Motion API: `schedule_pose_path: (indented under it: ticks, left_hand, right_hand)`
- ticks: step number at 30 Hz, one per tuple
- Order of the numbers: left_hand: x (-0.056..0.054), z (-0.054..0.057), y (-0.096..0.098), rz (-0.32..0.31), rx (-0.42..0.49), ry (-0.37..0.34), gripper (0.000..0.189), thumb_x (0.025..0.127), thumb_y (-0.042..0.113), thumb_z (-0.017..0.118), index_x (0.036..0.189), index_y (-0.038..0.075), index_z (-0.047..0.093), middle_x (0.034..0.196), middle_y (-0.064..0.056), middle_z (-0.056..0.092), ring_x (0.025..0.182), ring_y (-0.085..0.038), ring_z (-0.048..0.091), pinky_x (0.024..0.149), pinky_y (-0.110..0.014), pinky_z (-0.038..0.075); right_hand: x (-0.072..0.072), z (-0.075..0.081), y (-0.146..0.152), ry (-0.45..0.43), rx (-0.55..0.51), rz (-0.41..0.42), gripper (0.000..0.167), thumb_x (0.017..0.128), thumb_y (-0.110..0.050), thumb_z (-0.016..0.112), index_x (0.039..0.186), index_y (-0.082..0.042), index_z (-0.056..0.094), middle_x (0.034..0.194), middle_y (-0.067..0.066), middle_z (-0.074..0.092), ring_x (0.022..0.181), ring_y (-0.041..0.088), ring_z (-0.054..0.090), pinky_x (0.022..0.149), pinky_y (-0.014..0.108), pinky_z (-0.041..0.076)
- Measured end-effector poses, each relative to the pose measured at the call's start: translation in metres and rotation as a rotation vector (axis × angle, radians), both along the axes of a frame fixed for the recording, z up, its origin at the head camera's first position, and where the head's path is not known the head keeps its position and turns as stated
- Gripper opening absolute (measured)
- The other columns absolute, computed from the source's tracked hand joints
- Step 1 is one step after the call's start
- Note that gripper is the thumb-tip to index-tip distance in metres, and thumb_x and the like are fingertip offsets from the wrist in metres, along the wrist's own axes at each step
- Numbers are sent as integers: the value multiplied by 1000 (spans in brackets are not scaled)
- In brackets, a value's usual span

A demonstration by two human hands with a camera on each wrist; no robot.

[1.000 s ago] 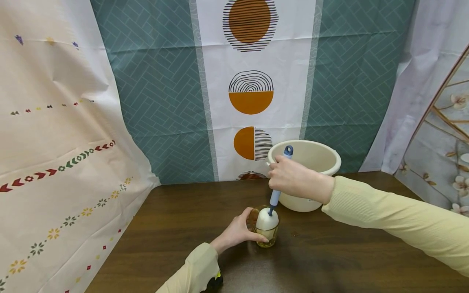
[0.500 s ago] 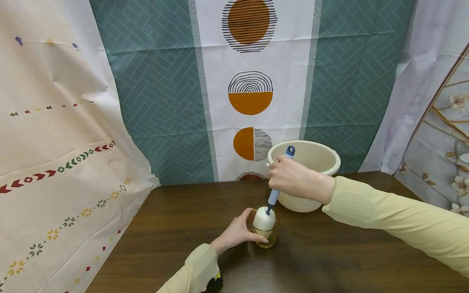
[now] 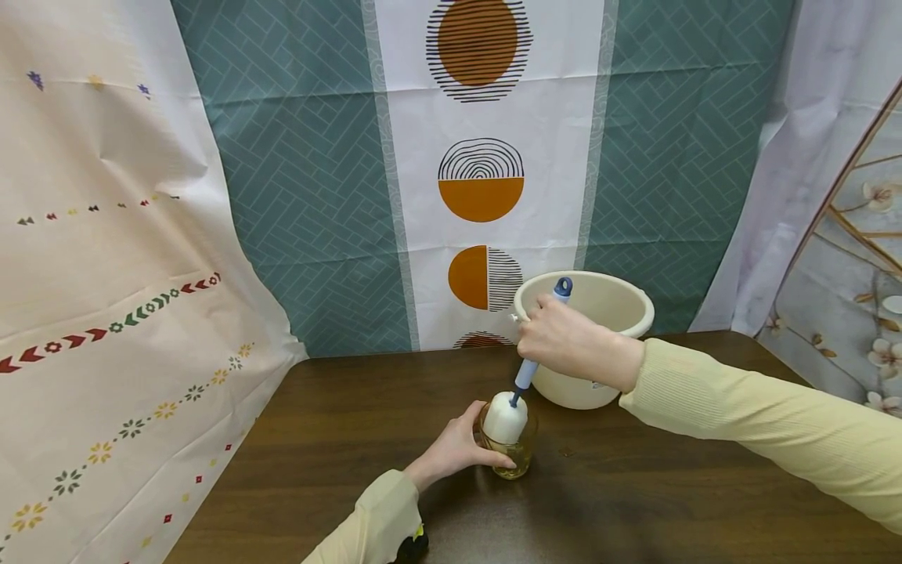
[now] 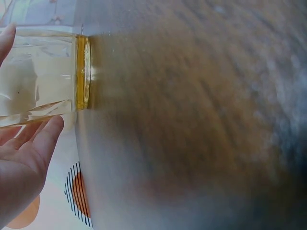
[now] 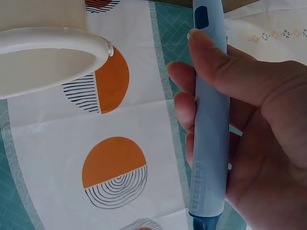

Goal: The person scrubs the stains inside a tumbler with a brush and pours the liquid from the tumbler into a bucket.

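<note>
An amber glass cup (image 3: 520, 458) stands on the dark wooden table, and my left hand (image 3: 461, 446) grips it from the left, thumb in front and fingers behind. Through the clear wall of the glass (image 4: 53, 76) a pale shape shows in the left wrist view. A cup brush with a white sponge head (image 3: 506, 419) leans into the mouth of the cup, partly inside it. My right hand (image 3: 564, 337) holds the brush by its light blue handle (image 5: 209, 120), fingers wrapped round it and thumb along it. The brush head's lower end is seen only through the glass.
Behind my right hand a cream plastic basin (image 3: 599, 286) stands at the back of the wooden table (image 3: 366, 407). Patterned cloths (image 3: 303, 196) hang behind and at both sides. A dark band (image 3: 412, 546) sits at my left wrist.
The brush head has shifted slightly left in the cup, and the handle now tilts more to the right. My left hand keeps its hold on the cup in the same place.
</note>
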State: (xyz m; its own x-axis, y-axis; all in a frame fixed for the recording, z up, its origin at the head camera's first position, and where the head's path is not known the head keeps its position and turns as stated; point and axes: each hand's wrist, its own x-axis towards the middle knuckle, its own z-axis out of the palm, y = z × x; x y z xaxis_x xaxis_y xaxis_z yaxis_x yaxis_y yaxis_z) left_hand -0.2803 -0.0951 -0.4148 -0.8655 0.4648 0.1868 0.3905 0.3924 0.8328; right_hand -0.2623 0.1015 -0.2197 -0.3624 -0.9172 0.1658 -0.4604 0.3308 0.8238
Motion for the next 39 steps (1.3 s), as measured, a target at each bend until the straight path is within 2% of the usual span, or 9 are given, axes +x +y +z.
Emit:
schedule_pose_path:
  ticks: [6, 14, 21, 30, 39]
  left_hand:
    - [0, -1, 0, -16, 39, -30, 72, 65, 26, 83, 123, 11, 42, 108, 4, 54, 97, -12, 51, 76, -29, 44]
    - [0, -1, 1, -28, 79, -64, 72, 66, 19, 83, 124, 9, 41, 111, 1, 53, 100, -14, 52, 76, -28, 45]
    - [-1, -1, 1, -21, 47, -46, 68, 67, 20, 82, 123, 11, 43, 112, 4, 53, 100, -13, 51, 75, -29, 45]
    - [-1, -3, 1, -37, 65, -40, 67, 66, 21, 82, 120, 11, 44, 108, -2, 55, 99, -19, 53, 75, -29, 45]
    - [0, -2, 1, -21, 46, -55, 68, 65, 26, 83, 120, 12, 44, 107, 1, 56, 98, -15, 53, 75, -28, 45]
  right_hand:
    - [0, 2, 1, -4, -20, -17, 13, 70, -14, 77, 63, -17, 66, 61, 2, 56, 52, 20, 47, 52, 30, 33]
    - [1, 4, 1, -15, 0, -72, 11, 69, -16, 78, 67, -17, 68, 67, 2, 59, 55, 20, 49, 53, 30, 34]
    - [1, 5, 0, -7, 4, -83, 14, 69, -16, 77, 63, -19, 65, 67, 2, 60, 56, 20, 49, 55, 31, 34]
    - [2, 6, -1, 8, 31, -76, 12, 68, -20, 80, 66, -19, 67, 68, 2, 61, 59, 20, 50, 57, 32, 35]
    - [3, 7, -2, 23, 44, -56, 12, 68, -19, 80, 66, -19, 68, 67, 1, 60, 58, 20, 48, 57, 30, 33]
